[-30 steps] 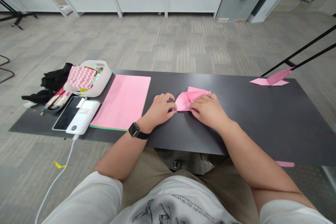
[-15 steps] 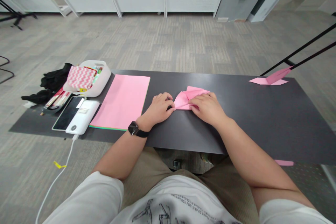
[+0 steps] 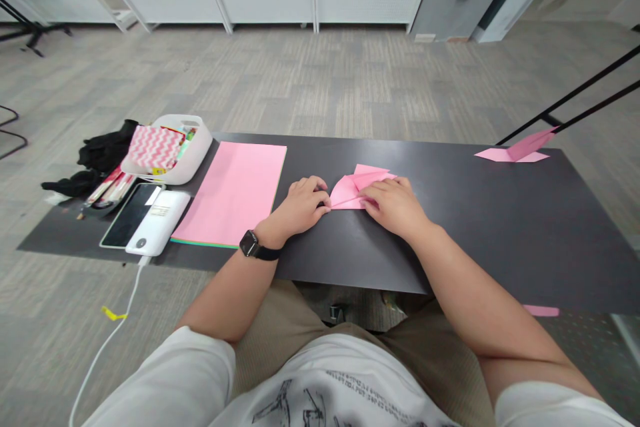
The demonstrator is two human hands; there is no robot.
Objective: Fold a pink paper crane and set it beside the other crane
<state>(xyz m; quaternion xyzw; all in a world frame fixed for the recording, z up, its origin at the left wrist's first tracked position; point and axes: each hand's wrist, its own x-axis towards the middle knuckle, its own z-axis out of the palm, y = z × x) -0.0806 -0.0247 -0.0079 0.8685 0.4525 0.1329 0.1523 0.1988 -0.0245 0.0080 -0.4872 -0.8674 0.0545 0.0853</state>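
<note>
A partly folded sheet of pink paper (image 3: 356, 188) lies on the dark table between my two hands, with creased layers and a raised flap. My left hand (image 3: 306, 205) has its thumb and index finger closed at the paper's left corner. On the paper's right side, my right hand (image 3: 395, 205) grips it with curled fingers, the fingertips over a fold. Part of the sheet is hidden under the right hand. To the left lies a stack of paper (image 3: 235, 193), pink on top with a green edge showing.
At the table's far right sits a folded pink paper piece (image 3: 520, 148). On the left are a white basket (image 3: 193, 150) with packets, a black cloth (image 3: 107, 147), a tablet (image 3: 131, 217) and a white power bank (image 3: 159, 221) with a cable hanging off the edge.
My left hand and the folded paper have shifted very slightly left. The right hand stays on the paper, nearly unmoved. A person's legs in the far doorway have moved.
</note>
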